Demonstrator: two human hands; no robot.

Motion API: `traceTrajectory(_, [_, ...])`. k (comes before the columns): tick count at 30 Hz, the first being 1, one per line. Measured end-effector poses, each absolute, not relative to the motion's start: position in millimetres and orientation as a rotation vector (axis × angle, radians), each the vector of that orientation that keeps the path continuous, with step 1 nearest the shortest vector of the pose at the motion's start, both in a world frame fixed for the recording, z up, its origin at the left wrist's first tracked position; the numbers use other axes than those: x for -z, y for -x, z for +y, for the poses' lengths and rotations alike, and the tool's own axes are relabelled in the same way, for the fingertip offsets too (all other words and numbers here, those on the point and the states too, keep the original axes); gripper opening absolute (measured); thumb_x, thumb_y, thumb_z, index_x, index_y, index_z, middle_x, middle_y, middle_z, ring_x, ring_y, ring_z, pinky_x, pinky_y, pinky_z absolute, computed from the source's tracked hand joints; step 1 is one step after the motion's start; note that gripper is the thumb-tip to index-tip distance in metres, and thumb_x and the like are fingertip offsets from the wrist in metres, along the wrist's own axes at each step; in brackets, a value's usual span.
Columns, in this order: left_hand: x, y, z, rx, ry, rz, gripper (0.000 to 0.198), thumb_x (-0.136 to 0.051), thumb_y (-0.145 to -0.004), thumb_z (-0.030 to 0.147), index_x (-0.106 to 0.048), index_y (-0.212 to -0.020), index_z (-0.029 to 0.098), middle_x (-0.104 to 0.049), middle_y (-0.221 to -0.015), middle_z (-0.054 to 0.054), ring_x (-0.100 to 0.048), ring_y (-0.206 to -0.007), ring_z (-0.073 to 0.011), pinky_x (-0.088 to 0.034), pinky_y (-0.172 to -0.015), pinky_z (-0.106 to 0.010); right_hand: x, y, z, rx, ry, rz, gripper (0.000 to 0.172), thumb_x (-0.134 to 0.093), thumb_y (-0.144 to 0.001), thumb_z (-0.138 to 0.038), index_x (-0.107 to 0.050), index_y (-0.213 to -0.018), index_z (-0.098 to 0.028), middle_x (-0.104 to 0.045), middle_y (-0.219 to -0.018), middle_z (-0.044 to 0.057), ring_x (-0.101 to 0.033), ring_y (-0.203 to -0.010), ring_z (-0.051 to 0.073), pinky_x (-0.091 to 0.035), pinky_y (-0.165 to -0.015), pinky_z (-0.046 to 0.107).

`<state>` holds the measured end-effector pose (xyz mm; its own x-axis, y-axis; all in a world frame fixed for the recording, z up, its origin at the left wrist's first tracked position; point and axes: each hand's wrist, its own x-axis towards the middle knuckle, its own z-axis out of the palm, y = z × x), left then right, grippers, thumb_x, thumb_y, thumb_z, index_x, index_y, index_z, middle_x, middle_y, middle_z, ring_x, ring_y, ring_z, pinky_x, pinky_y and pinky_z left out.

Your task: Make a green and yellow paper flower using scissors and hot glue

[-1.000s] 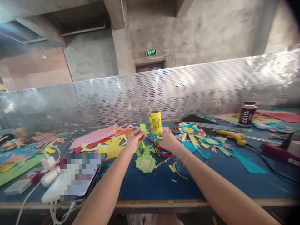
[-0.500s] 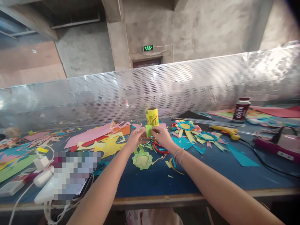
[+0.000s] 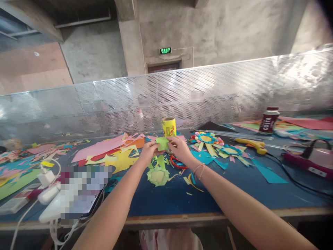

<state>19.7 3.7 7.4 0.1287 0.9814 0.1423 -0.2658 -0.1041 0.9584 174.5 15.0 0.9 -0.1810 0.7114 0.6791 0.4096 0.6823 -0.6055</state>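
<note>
Green paper piece (image 3: 162, 143): held just above the bench (image 3: 234, 194), mid-bench, between both hands. Left hand (image 3: 148, 152) fingers pinched closed on its left edge; right hand (image 3: 180, 151) fingers pinched closed on its right edge.

Nearest, left: white charger (image 3: 45, 178) with cables.

Below the hands: green paper flower (image 3: 157, 175) flat on the bench, red scissors (image 3: 177, 162) just beside it, under the right hand.

Behind the hands: yellow roll (image 3: 169, 126) upright, red print too small to read. Right of it, paper flowers (image 3: 206, 139) in blue and yellow, then a yellow glue gun (image 3: 251, 145).

Far right: dark bottle (image 3: 269, 120), label reads "COSTA".

Perforated metal screen (image 3: 234, 90) along the bench's back edge. On the wall beyond, a green sign (image 3: 165, 50) reads "EXIT".
</note>
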Motion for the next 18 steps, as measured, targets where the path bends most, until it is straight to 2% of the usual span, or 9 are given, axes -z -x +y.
traceTrajectory(3, [-8.0,-19.6,3.6,-1.303,-1.136,0.840,0.002,-0.061,-0.068,0.016,-0.062,-0.069,0.014,-0.067,-0.071,-0.008,-0.066,-0.074,-0.0211,-0.053,-0.068,-0.032,-0.7,-175.8,13.0,-0.227,0.773,-1.874,0.030,-0.044,-0.081,-0.019,-0.065,-0.103,-0.021,-0.060,-0.097,0.008,-0.057,-0.087,0.017,-0.048,-0.075,0.031])
traceTrajectory(10, [-12.4,-21.1,0.7,-1.298,-1.092,0.771,0.012,-0.051,-0.067,0.005,-0.060,-0.072,0.011,-0.067,-0.073,-0.009,-0.066,-0.070,-0.0184,-0.053,-0.066,-0.030,-0.7,-179.2,12.4,-0.049,0.585,-1.987,0.035,-0.043,-0.082,-0.011,-0.065,-0.105,-0.025,-0.060,-0.101,0.006,-0.056,-0.096,0.016,-0.046,-0.087,0.035])
traceTrajectory(18, [-12.7,-21.0,0.0,-1.282,-1.096,0.722,0.015,-0.050,-0.066,0.002,-0.061,-0.072,0.010,-0.067,-0.071,-0.008,-0.066,-0.075,-0.0192,-0.054,-0.070,-0.029,-0.3,-180.4,12.6,0.078,0.585,-2.033,0.038,-0.042,-0.083,-0.011,-0.063,-0.110,-0.027,-0.058,-0.101,0.007,-0.055,-0.095,0.017,-0.048,-0.085,0.036])
